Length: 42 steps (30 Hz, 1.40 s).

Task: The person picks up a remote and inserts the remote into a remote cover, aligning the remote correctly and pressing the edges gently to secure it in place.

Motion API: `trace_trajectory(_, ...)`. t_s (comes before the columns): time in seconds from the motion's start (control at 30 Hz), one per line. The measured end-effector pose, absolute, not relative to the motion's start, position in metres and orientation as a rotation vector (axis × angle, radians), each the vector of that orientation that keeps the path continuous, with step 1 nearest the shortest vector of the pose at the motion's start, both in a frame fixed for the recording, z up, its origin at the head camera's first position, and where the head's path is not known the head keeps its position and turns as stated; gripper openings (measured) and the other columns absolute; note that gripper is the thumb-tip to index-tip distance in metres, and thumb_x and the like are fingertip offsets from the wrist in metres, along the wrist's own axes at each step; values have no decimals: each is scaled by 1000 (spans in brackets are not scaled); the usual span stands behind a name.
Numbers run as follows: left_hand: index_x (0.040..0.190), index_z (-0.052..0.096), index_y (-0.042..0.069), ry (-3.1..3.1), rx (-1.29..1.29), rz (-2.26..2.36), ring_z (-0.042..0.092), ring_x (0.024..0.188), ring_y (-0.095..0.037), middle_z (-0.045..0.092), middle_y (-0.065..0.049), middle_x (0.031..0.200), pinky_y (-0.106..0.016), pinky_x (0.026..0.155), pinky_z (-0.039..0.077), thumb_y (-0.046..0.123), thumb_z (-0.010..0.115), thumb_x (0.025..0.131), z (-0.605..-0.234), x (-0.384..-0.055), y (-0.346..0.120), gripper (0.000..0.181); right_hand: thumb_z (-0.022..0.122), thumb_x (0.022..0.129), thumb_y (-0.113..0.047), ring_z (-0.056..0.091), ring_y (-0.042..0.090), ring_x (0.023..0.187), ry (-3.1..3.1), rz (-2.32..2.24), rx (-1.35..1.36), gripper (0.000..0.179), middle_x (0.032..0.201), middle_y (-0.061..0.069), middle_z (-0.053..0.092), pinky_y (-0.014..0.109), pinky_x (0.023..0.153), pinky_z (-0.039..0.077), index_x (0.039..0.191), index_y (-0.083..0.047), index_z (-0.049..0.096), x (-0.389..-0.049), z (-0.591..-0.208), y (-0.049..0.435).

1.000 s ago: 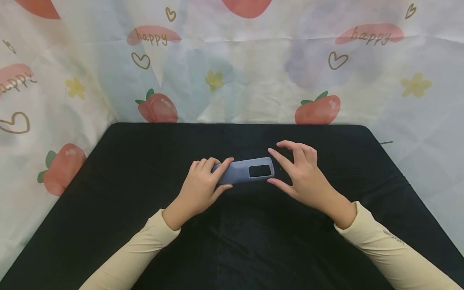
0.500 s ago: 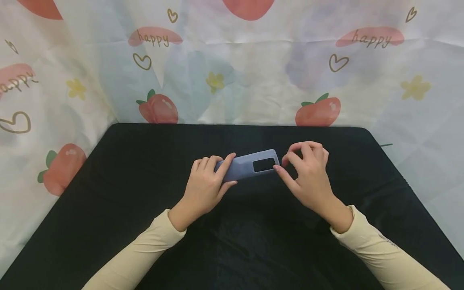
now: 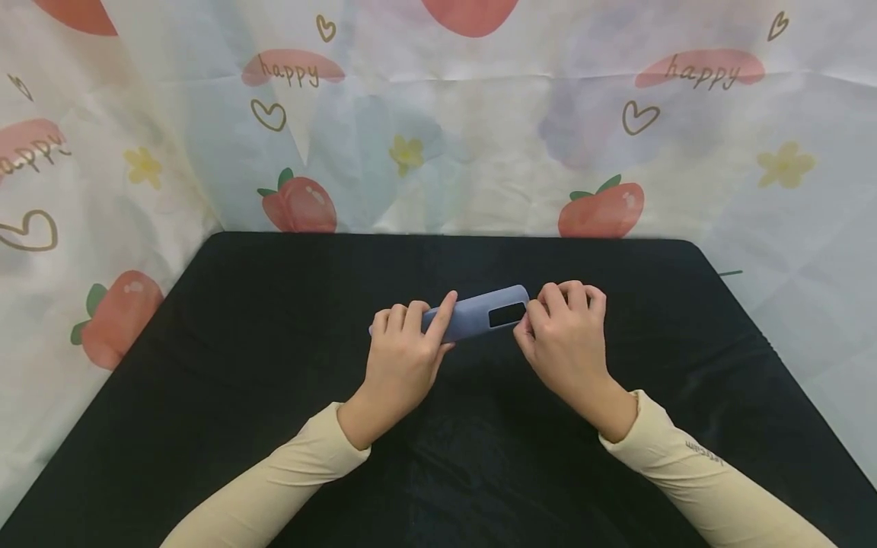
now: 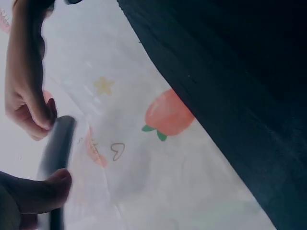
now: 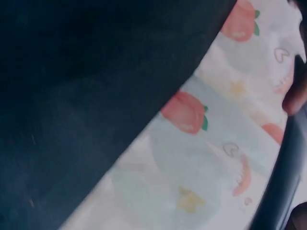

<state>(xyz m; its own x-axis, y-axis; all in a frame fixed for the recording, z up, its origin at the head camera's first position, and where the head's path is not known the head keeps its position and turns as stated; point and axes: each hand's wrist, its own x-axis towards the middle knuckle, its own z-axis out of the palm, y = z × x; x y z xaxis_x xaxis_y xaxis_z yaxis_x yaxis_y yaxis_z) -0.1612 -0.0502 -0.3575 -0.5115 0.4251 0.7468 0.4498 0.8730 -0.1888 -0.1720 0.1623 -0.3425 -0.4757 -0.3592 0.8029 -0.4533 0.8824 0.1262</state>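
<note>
A blue phone case (image 3: 473,313) with a dark rectangular camera window is held above the table, its right end slightly raised. Whether a phone sits inside, I cannot tell. My left hand (image 3: 400,361) grips its left part, thumb and fingers on opposite long edges. At the right end, beside the window, the curled fingers of my right hand (image 3: 565,335) pinch the corner; the fingertips are partly hidden. The left wrist view shows the case (image 4: 60,139) edge-on, with the left thumb (image 4: 50,191) against it. Its dark glossy side (image 5: 280,177) crosses the right wrist view.
A black cloth covers the table (image 3: 445,472). Behind and to the left hangs a pale curtain (image 3: 479,114) printed with fruit, hearts and flowers, meeting the table's far edge.
My right hand has closed from spread fingers onto the case's right end. The left hand and the case have shifted slightly right, and the case has tilted with its right end higher.
</note>
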Motion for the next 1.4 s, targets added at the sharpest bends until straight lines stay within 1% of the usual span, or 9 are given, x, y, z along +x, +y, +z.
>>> trace_trajectory(0.4, 127, 58, 16, -2272, -717, 35, 57, 82, -23, 62, -7, 96, -36, 75, 42, 38, 77, 74, -353, -174, -48, 60, 54, 81, -7, 48, 38, 84, -2140, 219, 625, 17, 77, 16, 53, 58, 78, 34, 68, 3, 58, -174, -355, 164)
trace_trajectory(0.53, 130, 56, 17, -2260, -767, 12, 57, 83, -22, 62, -5, 98, -36, 78, 43, 42, 74, 77, -355, -179, -51, 61, 55, 86, -27, 44, 40, 95, -2034, 304, 833, 32, 95, 20, 56, 58, 84, 29, 93, 4, 61, -180, -345, 175)
trace_trajectory(0.67, 134, 52, 17, -2210, -827, 3, 58, 87, -20, 63, -2, 103, -37, 83, 43, 45, 69, 80, -356, -182, -55, 63, 76, 74, -34, 42, 39, 113, -2052, 177, 1015, 64, 115, 19, 59, 59, 92, 24, 124, 0, 54, -186, -339, 185)
trace_trajectory(0.8, 136, 50, 14, -2175, -860, -31, 59, 92, -19, 64, -1, 107, -39, 87, 43, 49, 67, 81, -353, -186, -61, 67, 90, 55, -20, 49, 37, 111, -2052, 62, 1020, 75, 101, 15, 64, 59, 92, 22, 119, 0, 56, -188, -340, 190)
trace_trajectory(0.87, 133, 52, 12, -2183, -846, -59, 60, 94, -21, 64, -2, 106, -41, 88, 42, 51, 68, 79, -352, -190, -67, 68, 86, 61, -19, 51, 38, 106, -2049, 98, 1005, 64, 97, 17, 63, 60, 91, 22, 114, 2, 56, -188, -342, 192)
trace_trajectory(0.93, 128, 56, 12, -2202, -825, -80, 60, 95, -22, 64, -3, 104, -42, 90, 41, 52, 71, 75, -350, -194, -75, 68, 74, 78, -27, 51, 38, 104, -2058, 138, 986, 48, 96, 17, 61, 61, 91, 21, 112, 2, 56, -188, -344, 196)
trace_trajectory(1.03, 117, 62, 13, -2213, -815, -95, 60, 93, -22, 66, -3, 100, -44, 93, 40, 55, 74, 71, -347, -199, -85, 63, 48, 95, -43, 48, 38, 104, -2097, 173, 968, 49, 95, 18, 60, 62, 91, 20, 112, 2, 56, -188, -344, 200)
trace_trajectory(1.1, 113, 63, 13, -2208, -832, -92, 60, 92, -22, 66, -2, 99, -45, 94, 40, 55, 73, 71, -346, -201, -90, 60, 33, 98, -51, 47, 38, 105, -2130, 171, 958, 59, 96, 17, 60, 62, 91, 20, 112, 1, 56, -189, -343, 202)
trace_trajectory(1.4, 114, 64, 11, -2242, -948, -356, 61, 93, -20, 68, -3, 100, -41, 94, 40, 48, 78, 69, -344, -202, -95, 60, 32, 95, -57, 44, 36, 107, -2234, 307, 959, 64, 101, 17, 60, 61, 92, 21, 117, 1, 52, -190, -343, 204)
